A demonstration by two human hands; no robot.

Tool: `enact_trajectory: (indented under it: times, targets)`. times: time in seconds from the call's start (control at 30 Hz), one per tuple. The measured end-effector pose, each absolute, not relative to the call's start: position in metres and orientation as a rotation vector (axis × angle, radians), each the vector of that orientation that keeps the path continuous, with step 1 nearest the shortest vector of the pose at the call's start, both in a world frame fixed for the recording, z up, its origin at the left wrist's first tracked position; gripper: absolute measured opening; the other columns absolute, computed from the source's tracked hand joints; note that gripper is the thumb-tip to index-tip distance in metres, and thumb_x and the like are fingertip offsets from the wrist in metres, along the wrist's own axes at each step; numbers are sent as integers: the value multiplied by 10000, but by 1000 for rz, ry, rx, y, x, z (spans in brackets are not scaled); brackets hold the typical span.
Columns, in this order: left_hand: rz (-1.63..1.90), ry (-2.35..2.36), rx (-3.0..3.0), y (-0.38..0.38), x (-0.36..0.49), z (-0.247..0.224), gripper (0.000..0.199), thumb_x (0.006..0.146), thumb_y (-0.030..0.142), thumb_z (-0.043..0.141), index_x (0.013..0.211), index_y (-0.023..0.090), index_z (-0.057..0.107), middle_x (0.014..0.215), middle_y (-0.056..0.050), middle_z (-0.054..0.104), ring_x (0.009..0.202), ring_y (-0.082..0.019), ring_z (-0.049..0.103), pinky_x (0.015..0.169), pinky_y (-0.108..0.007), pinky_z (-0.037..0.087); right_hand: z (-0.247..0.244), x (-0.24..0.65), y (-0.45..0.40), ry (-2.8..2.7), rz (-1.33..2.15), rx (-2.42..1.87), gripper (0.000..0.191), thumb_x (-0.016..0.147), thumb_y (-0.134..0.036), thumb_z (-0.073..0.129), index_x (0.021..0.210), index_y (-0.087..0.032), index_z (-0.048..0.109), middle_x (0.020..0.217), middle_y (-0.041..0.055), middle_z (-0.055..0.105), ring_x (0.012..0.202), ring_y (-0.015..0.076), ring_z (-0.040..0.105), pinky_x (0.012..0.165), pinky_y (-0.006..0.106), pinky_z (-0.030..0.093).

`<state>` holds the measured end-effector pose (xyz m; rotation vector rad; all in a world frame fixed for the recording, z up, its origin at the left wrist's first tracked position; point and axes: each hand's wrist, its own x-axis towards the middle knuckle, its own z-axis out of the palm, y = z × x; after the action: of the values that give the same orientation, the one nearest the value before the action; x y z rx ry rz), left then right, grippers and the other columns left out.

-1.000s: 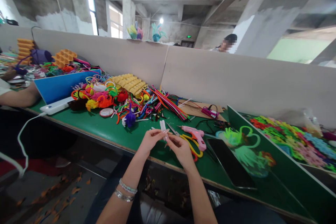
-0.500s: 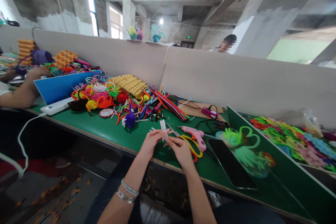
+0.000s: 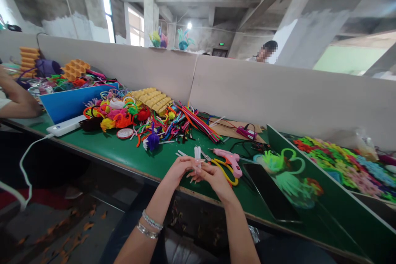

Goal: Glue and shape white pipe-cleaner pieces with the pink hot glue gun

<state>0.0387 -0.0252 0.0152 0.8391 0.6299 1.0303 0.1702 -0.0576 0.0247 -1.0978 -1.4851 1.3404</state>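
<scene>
My left hand and my right hand meet over the front part of the green table. Both pinch a small bundle of white pipe-cleaner pieces, whose tips stick up above the fingers. Its lower part is hidden by the fingers. Just right of the bundle lie scissors with yellow handles, partly behind my right hand, and a pink glue gun. A few loose white pieces rest behind my left hand.
Colourful pipe cleaners and yarn-like pieces are heaped at the back left. A black phone lies at right, beside an upright green board. Another person's arm is at far left.
The white bundle and my fingers have shifted slightly right, and the bundle stands more upright. At far left, the other person's arm has drawn back to the left.
</scene>
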Motion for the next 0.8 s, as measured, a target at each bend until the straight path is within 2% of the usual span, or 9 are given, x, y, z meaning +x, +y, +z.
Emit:
enact_trajectory:
  times: [0.27,0.57,0.8]
  targets:
    - [1049,637,789,-29,46,20,249,468,330,740,541,116,635,391,34,493,359,-50,388,411,-206,281,21,167,-55,-1483,1110,-1127,277,597,-438,661,646,-167,695,594,26,652,515,129,563,530,262,477]
    - [1049,617,789,-29,48,16,255,490,331,736,613,117,677,525,-27,623,395,-71,443,441,-223,327,28,164,-58,-1487,1026,-1144,263,577,-440,674,576,-177,681,534,16,626,482,133,537,504,267,468]
    - [1161,651,868,-29,43,17,227,488,313,747,575,115,677,486,-1,592,451,-77,463,472,-209,347,24,162,-56,-1471,1041,-1142,279,603,-438,656,601,-160,681,573,35,641,511,145,557,532,281,468]
